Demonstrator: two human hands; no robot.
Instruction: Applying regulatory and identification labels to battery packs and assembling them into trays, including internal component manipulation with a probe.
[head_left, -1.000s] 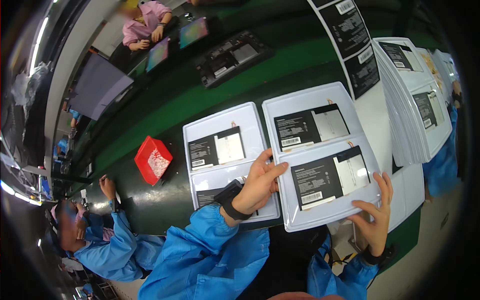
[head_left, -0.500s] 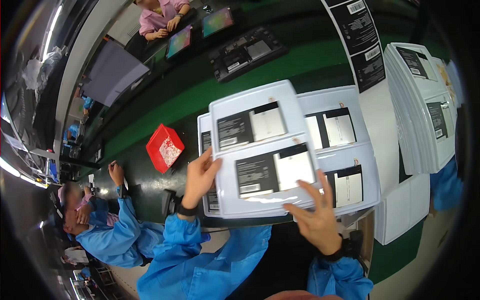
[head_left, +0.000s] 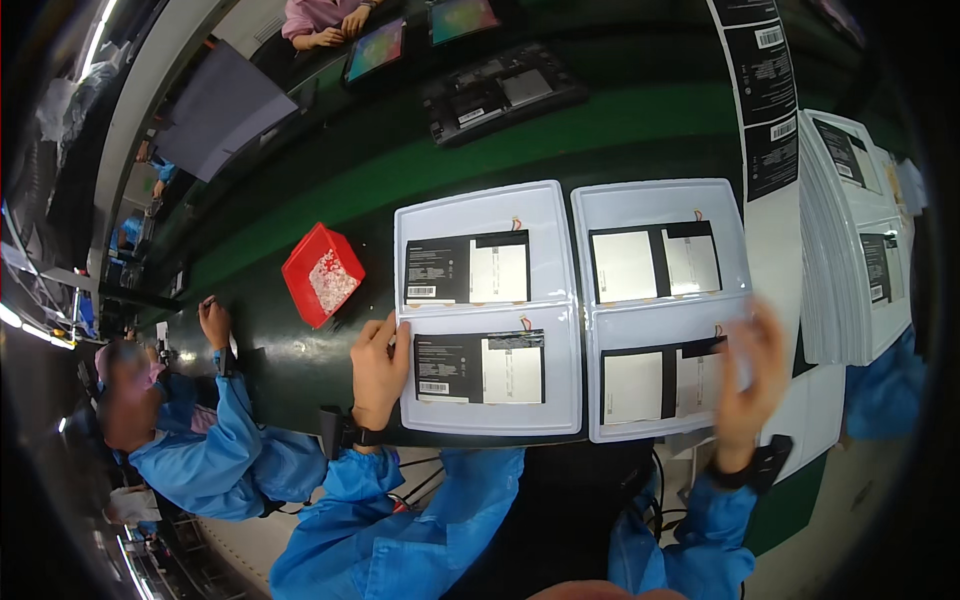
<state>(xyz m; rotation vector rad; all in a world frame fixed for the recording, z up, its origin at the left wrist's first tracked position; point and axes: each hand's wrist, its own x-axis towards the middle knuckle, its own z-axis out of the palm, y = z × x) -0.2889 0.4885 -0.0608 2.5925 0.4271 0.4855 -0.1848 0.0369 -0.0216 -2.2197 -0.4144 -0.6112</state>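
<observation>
Two white plastic trays lie side by side at the table's front edge. In the left tray [head_left: 492,317] sit two flat battery packs, an upper one [head_left: 468,268] and a lower one [head_left: 478,368], each half black label, half silver, with a small orange lead. The right tray [head_left: 655,318] bears an upper pack [head_left: 656,262] and a lower pack [head_left: 662,384], showing silver faces with black bands. My left hand [head_left: 381,372] is closed at the left tray's left rim. My right hand [head_left: 755,375], blurred by motion, is over the right tray's right edge, partly covering the lower pack.
A red bin [head_left: 323,276] of small whitish pieces stands to the left. At right are a tall stack of white trays [head_left: 835,250] and a strip of black labels [head_left: 768,110]. An opened device casing [head_left: 505,95] lies beyond. Co-workers sit at left and across the bench.
The left tray, raised and tilted over the right one, now lies flat beside it. My right hand has left that tray and moved right. My left hand stays at its left rim.
</observation>
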